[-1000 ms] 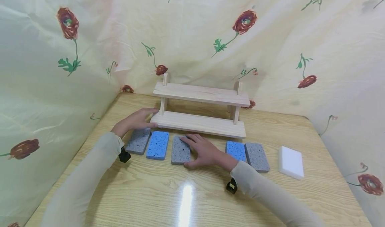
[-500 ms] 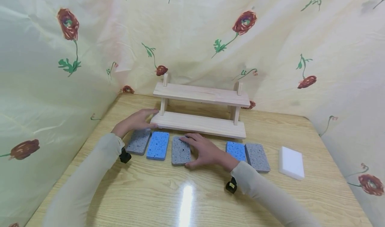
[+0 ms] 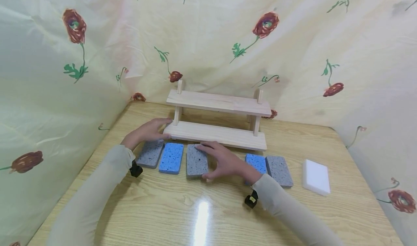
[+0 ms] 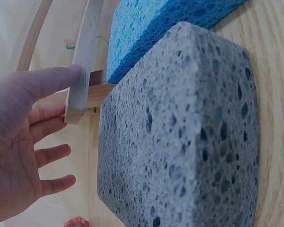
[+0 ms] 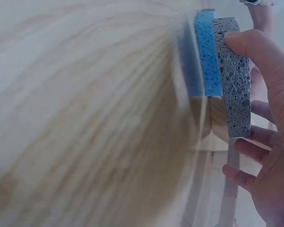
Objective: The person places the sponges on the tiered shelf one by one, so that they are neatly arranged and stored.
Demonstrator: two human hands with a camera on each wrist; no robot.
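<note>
My right hand (image 3: 224,161) grips a grey speckled sponge (image 3: 197,161) by its ends, thumb at the near end and fingers at the far one. In the right wrist view this sponge (image 5: 233,80) appears raised off the tabletop. At the shelf's left end, my left hand (image 3: 150,130) pinches the lower board of a small two-tier wooden shelf (image 3: 215,133). The left wrist view has the thumb on one side of that board (image 4: 83,85) and fingers on the other. Just below the left hand lie another grey sponge (image 3: 150,155) and a blue sponge (image 3: 171,158).
Right of the right hand lie a second blue sponge (image 3: 256,162), partly hidden by the wrist, and a grey sponge (image 3: 279,171). Farther right is a white foam block (image 3: 316,177). Floral cloth (image 3: 208,39) hangs behind and beside the wooden table (image 3: 156,210).
The grey sponge in my right hand has come up slightly off the table, and that hand has risen with it. My left hand stays at the shelf's end.
</note>
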